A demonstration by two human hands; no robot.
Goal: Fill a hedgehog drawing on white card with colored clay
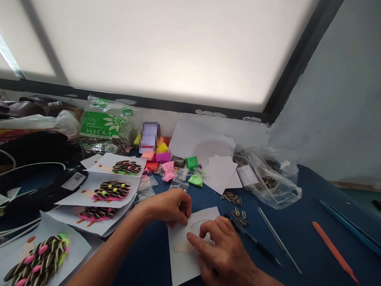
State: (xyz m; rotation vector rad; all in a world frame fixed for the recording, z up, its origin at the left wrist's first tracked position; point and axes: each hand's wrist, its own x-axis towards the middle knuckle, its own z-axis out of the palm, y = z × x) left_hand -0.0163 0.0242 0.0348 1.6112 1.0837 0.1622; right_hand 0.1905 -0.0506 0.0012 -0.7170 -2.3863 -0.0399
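1. Fingers of the right hand (pixel 222 254) stand apart, curved over the line drawing (pixel 197 227); whether they press it, I cannot tell.
2. Left hand (pixel 168 204) curls its fingers at the paper's upper-left edge, their grip unclear.
3. White paper (pixel 186 272) lies on the blue table (pixel 143 260), beside a black pen (pixel 257 244).
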